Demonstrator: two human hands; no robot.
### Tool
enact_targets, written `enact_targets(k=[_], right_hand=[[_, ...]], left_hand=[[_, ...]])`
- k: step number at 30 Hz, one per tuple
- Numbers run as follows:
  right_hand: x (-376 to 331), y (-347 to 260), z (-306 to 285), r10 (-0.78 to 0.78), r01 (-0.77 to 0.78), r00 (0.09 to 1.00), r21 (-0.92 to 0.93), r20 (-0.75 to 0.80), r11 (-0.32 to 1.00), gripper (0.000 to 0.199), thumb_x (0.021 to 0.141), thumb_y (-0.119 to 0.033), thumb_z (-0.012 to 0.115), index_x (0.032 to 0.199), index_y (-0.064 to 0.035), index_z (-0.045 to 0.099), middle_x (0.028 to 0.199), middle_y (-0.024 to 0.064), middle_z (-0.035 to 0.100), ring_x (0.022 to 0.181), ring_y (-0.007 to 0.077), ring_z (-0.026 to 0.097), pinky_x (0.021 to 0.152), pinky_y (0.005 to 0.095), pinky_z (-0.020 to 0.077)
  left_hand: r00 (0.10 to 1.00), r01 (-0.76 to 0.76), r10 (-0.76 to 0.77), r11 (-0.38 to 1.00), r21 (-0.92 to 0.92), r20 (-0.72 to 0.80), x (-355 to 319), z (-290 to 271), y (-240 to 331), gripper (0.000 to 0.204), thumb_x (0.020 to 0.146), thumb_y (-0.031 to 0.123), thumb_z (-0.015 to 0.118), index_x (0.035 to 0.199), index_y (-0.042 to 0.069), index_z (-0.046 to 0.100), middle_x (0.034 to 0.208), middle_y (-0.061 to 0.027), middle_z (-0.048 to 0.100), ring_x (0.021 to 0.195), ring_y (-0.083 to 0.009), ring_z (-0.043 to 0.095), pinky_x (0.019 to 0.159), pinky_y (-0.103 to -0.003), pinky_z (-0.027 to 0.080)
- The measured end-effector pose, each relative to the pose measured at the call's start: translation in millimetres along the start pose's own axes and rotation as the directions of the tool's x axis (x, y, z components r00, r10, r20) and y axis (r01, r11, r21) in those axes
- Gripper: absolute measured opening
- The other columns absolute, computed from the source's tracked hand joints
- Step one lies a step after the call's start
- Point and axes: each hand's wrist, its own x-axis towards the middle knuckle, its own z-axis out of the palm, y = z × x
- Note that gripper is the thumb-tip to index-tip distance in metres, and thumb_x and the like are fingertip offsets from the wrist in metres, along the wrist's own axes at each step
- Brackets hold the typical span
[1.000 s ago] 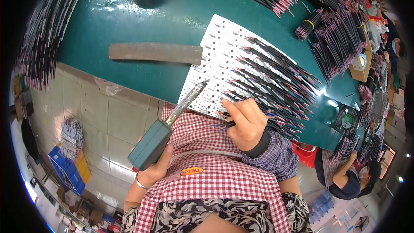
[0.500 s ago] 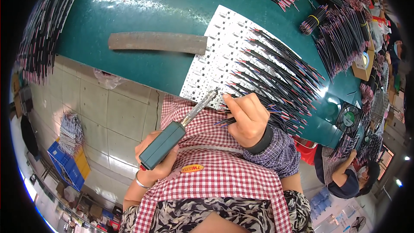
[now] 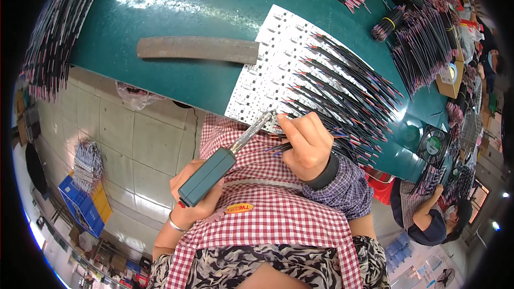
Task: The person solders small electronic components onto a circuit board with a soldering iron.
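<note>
A: Position of the white board (image 3: pixel 267 77)?

B: Flat on the green bench (image 3: pixel 160 83), its near edge by the checked apron (image 3: pixel 273 227). Black wires (image 3: pixel 350 85) lie in rows across its right half, fanning past its right edge. A brown bar (image 3: pixel 195 49) rests its end on the board's left edge.

A: Hands?

B: Left hand (image 3: pixel 209 202), off the board's near left corner: fingers wrapped round the handle of a soldering iron (image 3: pixel 208 176). Right hand (image 3: pixel 308 147), over the board's near edge: fingers closed on a few loose wires (image 3: pixel 276 150), ends poking out below. Exact pinch is hidden; count not legible.

A: Contact at the tip (image 3: pixel 273 112)?

B: Cannot tell. It sits just beside the right index fingertip, above the board's near part. The step reads, in my judgement, as joining a wire end to a pad there.

A: Recommended handling?

B: Seat the bare end squarely on its pad before heat goes on. Brief touch, then lift the tip straight off; hold the wire steady until the joint sets.

A: Main risks?

B: Likely a burnt fingertip, given the small gap; pinch further back. Also a dragged tip bridging neighbouring pads, or a sleeve (image 3: pixel 348 190) nudging the finished rows. Brace the right wrist clear of them.
</note>
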Motion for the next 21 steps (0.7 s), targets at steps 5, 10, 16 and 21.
enact_targets(k=[5,10,16,21], right_hand=[[-0.3,-1.0,-0.6,0.009,-0.008,1.000,-0.022,0.007,1.000,0.055,0.050,0.007,0.059,0.105,0.0102,0.065,0.080,0.0100,0.055,0.069,0.0259,0.053,0.055,0.0342,0.0459],[0.9,-2.4,-1.9,0.013,-0.013,1.000,-0.026,0.016,1.000,0.055,0.051,0.007,0.059,0.105,0.0100,0.065,0.080,0.0103,0.055,0.070,0.0263,0.053,0.055,0.0342,0.0462],[-0.7,-1.5,-0.4,0.023,-0.023,1.000,-0.024,0.015,0.999,0.055,0.051,0.007,0.060,0.106,0.0094,0.064,0.080,0.0105,0.053,0.071,0.0271,0.054,0.056,0.0354,0.0466],[0.5,-2.0,-1.0,0.048,-0.048,0.999,-0.008,0.012,0.999,0.054,0.050,0.008,0.059,0.104,0.0091,0.065,0.078,0.0109,0.051,0.071,0.0278,0.053,0.056,0.0365,0.0465]], left_hand=[[1.000,0.014,-0.014,1.000,-0.025,0.001,1.5,0.6,0.6,0.020,0.067,-0.004,0.074,0.086,-0.004,0.069,0.084,-0.0136,0.066,0.070,-0.0272,0.068,0.064,-0.033,0.056],[0.999,0.039,-0.039,0.999,-0.035,0.006,0.7,1.1,0.4,0.018,0.067,-0.005,0.074,0.085,-0.003,0.069,0.084,-0.0134,0.065,0.070,-0.0273,0.068,0.063,-0.033,0.055],[0.997,-0.053,0.051,0.998,-0.029,-0.051,-4.0,-2.5,-2.3,0.021,0.067,-0.004,0.074,0.088,-0.005,0.069,0.083,-0.0142,0.066,0.070,-0.0279,0.068,0.063,-0.033,0.056],[0.998,-0.008,0.008,1.000,-0.005,-0.062,-9.1,-0.3,-3.2,0.022,0.067,-0.004,0.075,0.088,-0.005,0.069,0.086,-0.0161,0.068,0.073,-0.0288,0.070,0.066,-0.033,0.057]])
